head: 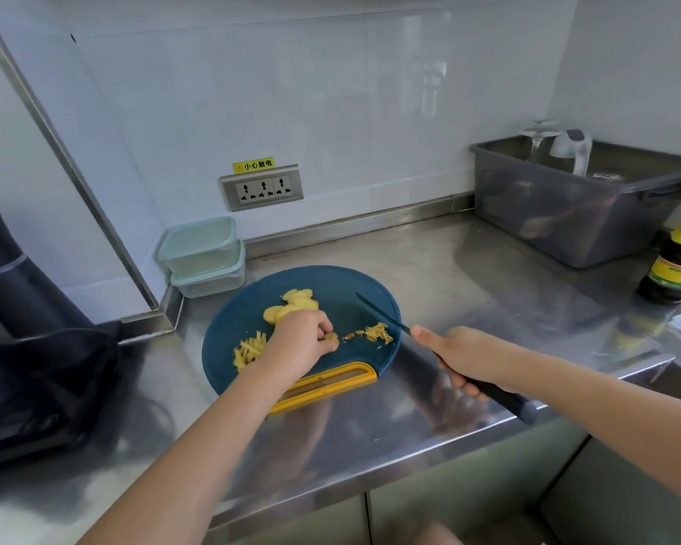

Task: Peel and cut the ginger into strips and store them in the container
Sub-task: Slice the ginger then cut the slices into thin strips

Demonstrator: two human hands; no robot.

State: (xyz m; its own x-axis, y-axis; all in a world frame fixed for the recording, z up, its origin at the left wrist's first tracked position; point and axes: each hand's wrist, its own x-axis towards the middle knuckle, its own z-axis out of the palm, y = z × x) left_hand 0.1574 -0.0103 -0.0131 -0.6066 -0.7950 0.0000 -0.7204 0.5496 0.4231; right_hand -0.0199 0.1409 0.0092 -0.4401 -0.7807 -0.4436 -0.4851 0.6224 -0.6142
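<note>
Right now my left hand (pixel 303 340) pinches a small ginger piece (pixel 332 337) on the cutting board (pixel 331 285). My right hand (pixel 460 357) grips the knife (pixel 382 311), its blade pointing to 10 o'clock. Slices (pixel 291 304) lie at the board's 12 o'clock and strips (pixel 248 348) at 8. That stub is tiny, so I judge it may roll and bring my fingers (pixel 323 322) under the edge. A yellow sticker (pixel 253 165) above the socket (pixel 261 188) reads 小心触电; the bottle (pixel 677 265) label is too blurred to read.
</note>
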